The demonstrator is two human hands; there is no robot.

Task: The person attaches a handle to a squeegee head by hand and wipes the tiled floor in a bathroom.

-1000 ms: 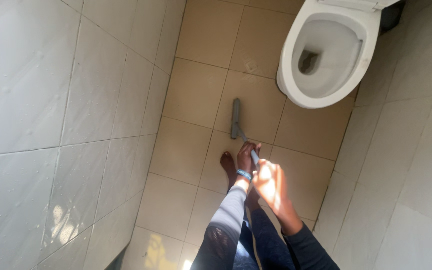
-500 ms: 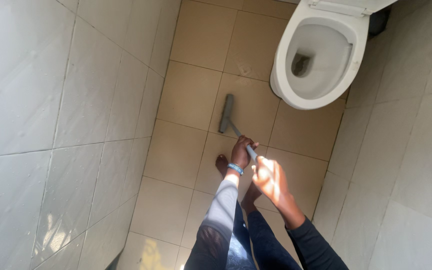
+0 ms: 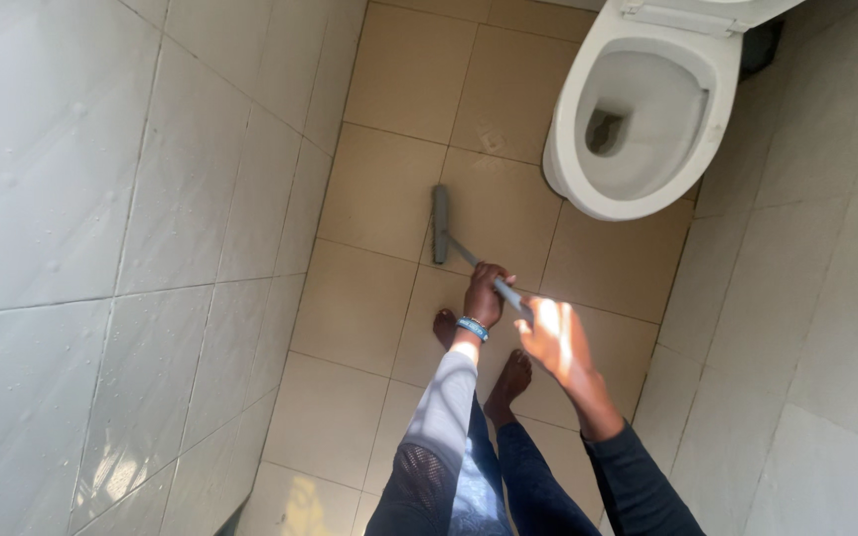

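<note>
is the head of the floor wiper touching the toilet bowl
No, the grey wiper head lies on a beige floor tile, with bare tile between it and the white toilet bowl.

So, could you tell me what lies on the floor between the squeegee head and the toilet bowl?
Nothing: in the head view, only bare beige floor tile separates the grey squeegee head from the white toilet bowl.

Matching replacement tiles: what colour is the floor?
Tan-beige floor tiles, clearest in the head view.
</note>
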